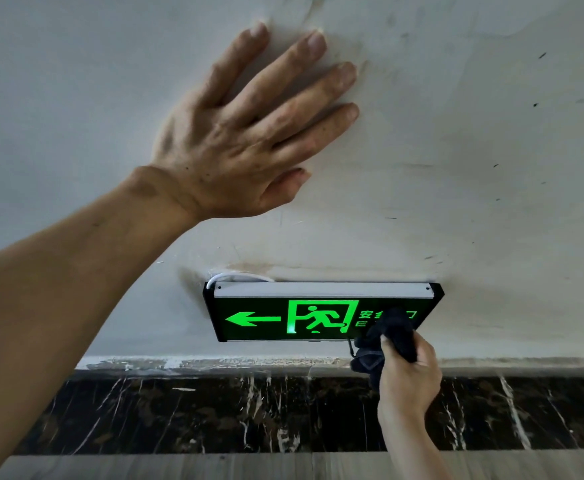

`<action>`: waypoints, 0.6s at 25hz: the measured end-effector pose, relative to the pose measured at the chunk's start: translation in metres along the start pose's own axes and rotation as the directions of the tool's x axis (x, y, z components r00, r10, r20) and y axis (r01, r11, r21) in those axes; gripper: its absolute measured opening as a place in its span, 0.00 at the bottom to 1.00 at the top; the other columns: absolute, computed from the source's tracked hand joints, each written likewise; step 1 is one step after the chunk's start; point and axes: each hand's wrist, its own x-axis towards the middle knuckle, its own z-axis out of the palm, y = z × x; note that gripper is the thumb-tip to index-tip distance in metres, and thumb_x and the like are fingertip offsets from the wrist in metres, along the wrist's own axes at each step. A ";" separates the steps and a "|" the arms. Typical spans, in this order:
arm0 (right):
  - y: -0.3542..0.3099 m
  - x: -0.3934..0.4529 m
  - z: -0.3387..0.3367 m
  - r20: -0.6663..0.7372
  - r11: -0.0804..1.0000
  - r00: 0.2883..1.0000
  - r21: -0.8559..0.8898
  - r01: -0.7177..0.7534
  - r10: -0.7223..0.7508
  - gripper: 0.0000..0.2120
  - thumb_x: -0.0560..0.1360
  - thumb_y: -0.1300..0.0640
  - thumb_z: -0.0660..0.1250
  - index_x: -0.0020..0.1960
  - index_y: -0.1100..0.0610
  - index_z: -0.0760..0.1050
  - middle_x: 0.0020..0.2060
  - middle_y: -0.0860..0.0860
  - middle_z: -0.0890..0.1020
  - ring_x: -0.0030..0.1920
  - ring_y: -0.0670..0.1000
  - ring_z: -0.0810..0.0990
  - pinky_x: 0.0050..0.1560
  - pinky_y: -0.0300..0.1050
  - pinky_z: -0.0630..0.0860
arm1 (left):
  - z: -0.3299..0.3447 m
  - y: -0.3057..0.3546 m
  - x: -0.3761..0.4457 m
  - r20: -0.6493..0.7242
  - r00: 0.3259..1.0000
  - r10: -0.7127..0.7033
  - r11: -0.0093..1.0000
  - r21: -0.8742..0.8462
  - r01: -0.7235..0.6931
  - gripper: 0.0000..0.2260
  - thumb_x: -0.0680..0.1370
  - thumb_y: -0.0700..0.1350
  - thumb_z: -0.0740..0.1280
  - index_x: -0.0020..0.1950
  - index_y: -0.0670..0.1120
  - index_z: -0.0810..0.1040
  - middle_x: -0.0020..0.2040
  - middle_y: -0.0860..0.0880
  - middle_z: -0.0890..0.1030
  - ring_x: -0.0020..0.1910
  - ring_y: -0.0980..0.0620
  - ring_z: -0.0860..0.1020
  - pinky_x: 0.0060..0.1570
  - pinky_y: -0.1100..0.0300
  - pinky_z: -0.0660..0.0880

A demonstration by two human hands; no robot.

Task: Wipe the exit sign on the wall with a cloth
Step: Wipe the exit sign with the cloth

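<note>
The exit sign is a black box low on the white wall, lit green with a left arrow, a running figure and text. My right hand grips a dark cloth and presses it on the sign's right part, hiding some of the green text. My left hand lies flat on the wall above and to the left of the sign, fingers spread, holding nothing.
The white wall is scuffed and stained. A white cable loops out at the sign's top left corner. Below the sign runs a dark marbled skirting band, then a grey tiled floor.
</note>
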 end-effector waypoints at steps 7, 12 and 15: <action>-0.007 -0.040 0.030 0.111 0.999 0.993 0.021 0.037 -0.039 0.21 0.69 0.66 0.74 0.37 0.38 0.75 0.43 0.40 0.80 0.44 0.43 0.79 0.43 0.33 0.71 | -0.001 -0.001 0.001 0.012 1.000 0.012 1.000 -0.006 -0.012 0.30 0.79 0.54 0.61 0.80 0.47 0.64 0.77 0.44 0.65 0.74 0.37 0.65 0.73 0.37 0.58; -0.015 -0.065 0.048 0.205 0.997 0.976 -0.027 0.078 -0.071 0.15 0.69 0.65 0.74 0.41 0.44 0.78 0.43 0.41 0.79 0.43 0.42 0.80 0.40 0.25 0.69 | 0.000 0.000 0.000 0.017 1.000 0.004 1.000 -0.018 -0.004 0.30 0.79 0.54 0.61 0.80 0.47 0.63 0.77 0.44 0.64 0.75 0.37 0.65 0.74 0.38 0.56; -0.016 -0.086 0.066 0.271 0.995 0.958 -0.009 0.102 -0.096 0.10 0.69 0.67 0.74 0.43 0.53 0.82 0.42 0.44 0.80 0.37 0.32 0.80 0.33 0.21 0.69 | 0.001 0.000 0.001 0.010 1.000 -0.003 1.000 -0.027 0.003 0.30 0.79 0.54 0.62 0.80 0.47 0.64 0.77 0.44 0.64 0.75 0.37 0.65 0.74 0.38 0.57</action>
